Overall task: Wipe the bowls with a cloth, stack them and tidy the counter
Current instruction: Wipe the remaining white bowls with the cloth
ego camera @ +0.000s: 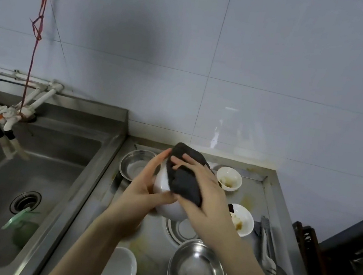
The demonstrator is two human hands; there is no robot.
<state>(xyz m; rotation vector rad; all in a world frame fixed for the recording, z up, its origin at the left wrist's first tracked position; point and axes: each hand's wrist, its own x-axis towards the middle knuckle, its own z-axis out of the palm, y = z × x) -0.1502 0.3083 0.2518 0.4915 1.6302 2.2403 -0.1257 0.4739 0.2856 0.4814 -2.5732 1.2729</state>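
The left hand [145, 186] gripped a white bowl [167, 203] from its 9 o'clock side, thumb across the near wall, holding it tilted above the steel desk [252, 195]. The right hand [200, 194] pressed a dark cloth [184, 175] against the bowl's upper wall at about 1 o'clock, fingers curled over the cloth, so that grip held the cloth and the other grip held the bowl.

On the desk, a steel bowl [135, 164] stood at 10 o'clock from the held bowl, and a small soiled white bowl [229, 178] sat at 2 o'clock. Another soiled white bowl [242, 219] lay at 3 o'clock, partly behind the right wrist. A larger steel bowl [199, 274] with residue stood at 6 o'clock, and a clean-looking white bowl [118, 269] at 7 o'clock. Metal tongs [265, 239] and a fork [270, 269] lay along the desk's right edge. The sink [38, 158] lay well to 9 o'clock, its taps [5, 121] tied with a red string [37, 28].
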